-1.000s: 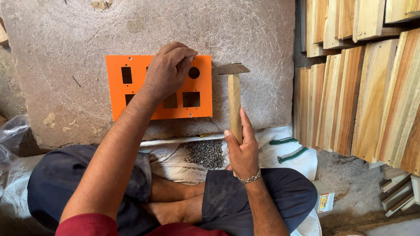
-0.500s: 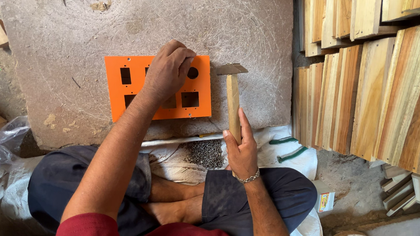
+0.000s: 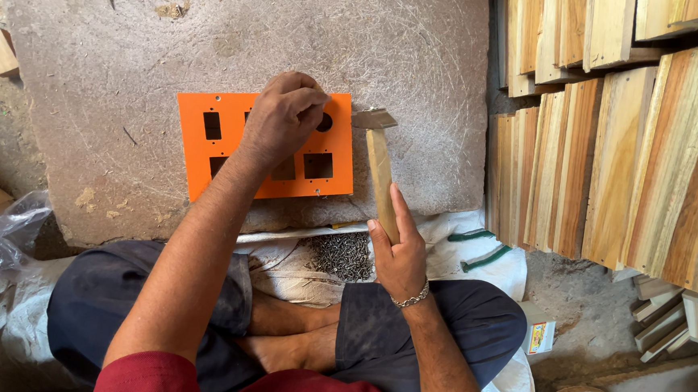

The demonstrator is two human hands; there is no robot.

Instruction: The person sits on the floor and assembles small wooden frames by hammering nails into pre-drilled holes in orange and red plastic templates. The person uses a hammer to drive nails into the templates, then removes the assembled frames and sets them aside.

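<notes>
Head view: hammer (image 3: 381, 170) upright, head away.

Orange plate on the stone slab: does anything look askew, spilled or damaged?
Nothing stands out. The orange plate lies flat under the left hand, the right hand holds the hammer beside it, and the nails sit heaped on the sack.

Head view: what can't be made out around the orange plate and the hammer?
- What the left hand pinches on the orange plate: hidden under its fingers.
- Part of the plate's cut-outs: covered by that hand.
- Hammer handle's lower end: inside the right hand.
- Pile of small dark fasteners: too small to tell nails from screws.
- Stacked wooden boards: cut off by the frame's top and right edges.
</notes>
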